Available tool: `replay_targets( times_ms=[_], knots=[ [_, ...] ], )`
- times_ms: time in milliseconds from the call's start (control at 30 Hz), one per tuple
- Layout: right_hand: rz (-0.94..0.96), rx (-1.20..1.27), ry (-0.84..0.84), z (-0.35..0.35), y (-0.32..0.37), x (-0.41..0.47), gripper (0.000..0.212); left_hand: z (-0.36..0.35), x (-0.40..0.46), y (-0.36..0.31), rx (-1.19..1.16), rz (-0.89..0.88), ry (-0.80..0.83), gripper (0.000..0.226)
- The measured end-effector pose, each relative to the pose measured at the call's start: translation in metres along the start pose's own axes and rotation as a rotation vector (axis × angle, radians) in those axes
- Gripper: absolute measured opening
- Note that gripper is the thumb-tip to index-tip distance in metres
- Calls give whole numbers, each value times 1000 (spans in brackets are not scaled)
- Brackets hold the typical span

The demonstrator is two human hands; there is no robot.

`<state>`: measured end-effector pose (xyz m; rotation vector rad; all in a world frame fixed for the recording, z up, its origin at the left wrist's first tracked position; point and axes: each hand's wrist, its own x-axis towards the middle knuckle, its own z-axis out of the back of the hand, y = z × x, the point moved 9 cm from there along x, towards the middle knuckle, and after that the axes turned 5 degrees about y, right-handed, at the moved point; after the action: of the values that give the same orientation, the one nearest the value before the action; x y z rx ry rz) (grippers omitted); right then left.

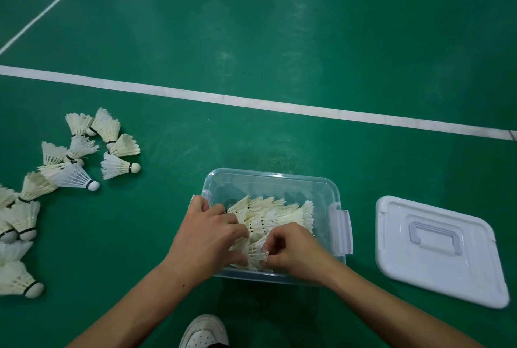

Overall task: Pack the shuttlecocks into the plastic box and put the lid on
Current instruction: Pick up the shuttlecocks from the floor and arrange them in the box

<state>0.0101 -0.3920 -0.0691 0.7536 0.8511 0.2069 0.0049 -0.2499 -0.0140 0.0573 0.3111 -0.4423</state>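
Left of both hands, on the green floor (pixel 279 39), the loose shuttlecocks (pixel 70 163) lie nearest the left hand (pixel 207 238). It presses the packed shuttlecocks (pixel 274 213) inside the plastic box (pixel 268 179); the right hand (pixel 291 252) pinches one there. To the right, the lid (pixel 436 252) lies flat, nearer the right hand.

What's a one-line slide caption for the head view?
Both hands, left and right, arrange feather shuttlecocks inside the clear plastic box; more shuttlecocks and the white lid lie on the green court floor.
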Motion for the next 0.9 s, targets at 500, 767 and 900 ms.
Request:
replay_targets(
  times_ms=[500,767,900],
  knots=[
    [228,-33,-173,78,63,-38,13,53,-22,32,-448,171,-284,65],
    [429,-258,-129,36,164,-3,34,49,-93,113,-772,474,-519,62],
    [500,-424,-56,9,214,16,37,26,-143,147,-804,598,-568,60]
  ],
)
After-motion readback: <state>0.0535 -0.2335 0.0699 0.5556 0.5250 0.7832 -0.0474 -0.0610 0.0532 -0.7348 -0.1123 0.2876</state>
